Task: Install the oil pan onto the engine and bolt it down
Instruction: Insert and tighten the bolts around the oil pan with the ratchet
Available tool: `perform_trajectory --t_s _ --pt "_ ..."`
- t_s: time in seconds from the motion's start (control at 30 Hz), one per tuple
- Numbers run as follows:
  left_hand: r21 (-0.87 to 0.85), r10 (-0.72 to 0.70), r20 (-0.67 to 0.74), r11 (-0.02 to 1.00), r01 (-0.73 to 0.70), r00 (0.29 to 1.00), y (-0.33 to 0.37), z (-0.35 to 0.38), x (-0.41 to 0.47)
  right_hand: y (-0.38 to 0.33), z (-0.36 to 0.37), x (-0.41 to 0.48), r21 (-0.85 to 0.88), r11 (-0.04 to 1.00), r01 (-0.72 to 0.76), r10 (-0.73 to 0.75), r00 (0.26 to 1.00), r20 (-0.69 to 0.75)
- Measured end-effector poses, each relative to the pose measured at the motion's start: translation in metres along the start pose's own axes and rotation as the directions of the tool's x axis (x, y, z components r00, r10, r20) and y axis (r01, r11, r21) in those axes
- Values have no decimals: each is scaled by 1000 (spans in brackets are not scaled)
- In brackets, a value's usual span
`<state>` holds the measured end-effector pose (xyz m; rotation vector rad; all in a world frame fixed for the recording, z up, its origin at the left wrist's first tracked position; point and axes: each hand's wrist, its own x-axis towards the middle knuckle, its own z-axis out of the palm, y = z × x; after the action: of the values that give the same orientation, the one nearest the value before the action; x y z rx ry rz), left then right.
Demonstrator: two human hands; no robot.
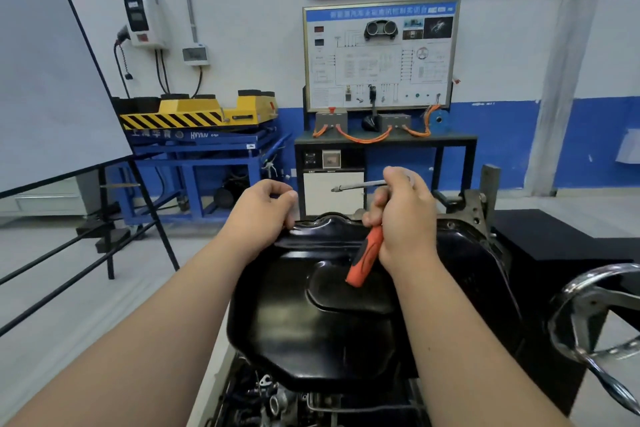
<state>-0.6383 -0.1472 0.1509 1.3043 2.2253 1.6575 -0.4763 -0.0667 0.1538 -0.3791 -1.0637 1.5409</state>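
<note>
A glossy black oil pan (311, 319) lies bottom-up on the engine (277, 402), whose metal parts show below its near edge. My left hand (263, 208) is at the pan's far rim with fingers curled, pinching something small that I cannot make out. My right hand (401, 215) grips a driver tool with an orange and black handle (365, 256). A slim metal shaft (360, 185) sticks out to the left from the top of that fist. The tool is held above the pan's far edge.
A chrome handwheel (595, 315) of the engine stand juts in at the right. A black bench (554, 236) stands behind it. A whiteboard easel (52, 80) is at the left. A training panel on a table (381, 55) and a yellow lift (197, 114) line the far wall.
</note>
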Motion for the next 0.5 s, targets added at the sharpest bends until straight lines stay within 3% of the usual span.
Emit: perform_trajectory --t_s 0.13,0.23,0.5 --pt "169 24 -47 986 -16 999 6 3 -4 4 -7 -15 -98 981 168 -162 984 73" --pt "230 10 -58 973 3 998 9 3 -8 5 -7 -24 -176 960 218 -202 974 106" --pt "199 -57 -12 978 58 998 8 2 -7 6 -8 -28 -363 886 289 -239 955 175"
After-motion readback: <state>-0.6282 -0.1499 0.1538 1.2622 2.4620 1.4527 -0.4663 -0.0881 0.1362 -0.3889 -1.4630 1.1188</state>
